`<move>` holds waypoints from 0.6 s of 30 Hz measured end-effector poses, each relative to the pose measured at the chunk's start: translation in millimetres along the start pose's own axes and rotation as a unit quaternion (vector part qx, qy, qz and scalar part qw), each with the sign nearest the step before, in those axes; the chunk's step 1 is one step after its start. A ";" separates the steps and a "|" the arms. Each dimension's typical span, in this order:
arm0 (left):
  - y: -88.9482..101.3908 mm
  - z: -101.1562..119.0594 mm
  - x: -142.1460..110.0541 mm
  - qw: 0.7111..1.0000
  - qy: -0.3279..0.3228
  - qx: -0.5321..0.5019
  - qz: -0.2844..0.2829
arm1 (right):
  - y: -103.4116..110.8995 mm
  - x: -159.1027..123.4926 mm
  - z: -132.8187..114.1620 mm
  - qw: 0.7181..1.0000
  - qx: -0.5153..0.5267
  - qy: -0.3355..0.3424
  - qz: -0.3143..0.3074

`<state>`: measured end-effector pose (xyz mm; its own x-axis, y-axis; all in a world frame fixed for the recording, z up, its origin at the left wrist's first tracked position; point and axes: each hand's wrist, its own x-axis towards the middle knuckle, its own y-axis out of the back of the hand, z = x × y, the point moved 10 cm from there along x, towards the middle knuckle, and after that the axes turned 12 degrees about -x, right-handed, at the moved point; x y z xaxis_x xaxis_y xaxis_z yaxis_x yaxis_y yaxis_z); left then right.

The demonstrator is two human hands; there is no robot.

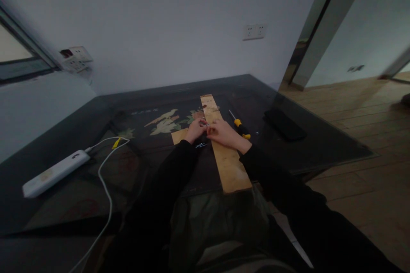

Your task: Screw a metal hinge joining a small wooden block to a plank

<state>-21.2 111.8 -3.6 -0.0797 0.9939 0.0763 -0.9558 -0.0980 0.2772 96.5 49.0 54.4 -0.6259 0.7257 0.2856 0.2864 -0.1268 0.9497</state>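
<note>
A long wooden board [231, 168] lies lengthwise on the dark table, its near end at the front edge. To its left shows part of a shorter wooden piece [178, 136]. My left hand [196, 129] is closed at the board's left edge, fingertips pinched together. Over the board, my right hand [222, 132] is closed too, its fingertips meeting the left ones. A small metallic bit shows between the fingertips, too small to name. Several thin metal pieces [201, 145] lie just below my left hand. A yellow and black screwdriver [240, 125] rests right of the board.
A white power strip [56, 173] with a white cable [107, 187] lies on the table's left side. Toward the right is a flat black object [284, 124]. The table [320, 149] stands against a wall with sockets [254, 31].
</note>
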 end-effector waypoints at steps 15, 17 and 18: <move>3.0 1.7 -1.7 0.999 -0.025 0.042 0.012 | 6.6 -0.5 11.3 0.993 -0.065 -0.092 0.032; 2.4 1.4 -2.4 0.999 -0.032 0.031 0.013 | 4.2 -2.3 20.9 0.990 -0.089 -0.110 0.016; 2.1 1.6 -2.8 0.999 -0.036 0.025 0.014 | 1.4 -3.2 23.3 0.989 -0.100 -0.110 0.003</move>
<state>-22.5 108.7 -1.6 -0.0846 0.9847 0.1523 -0.9378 -0.1303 0.3219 115.8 62.2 51.9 -0.4450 0.8516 0.2769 0.1273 -0.2459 0.9609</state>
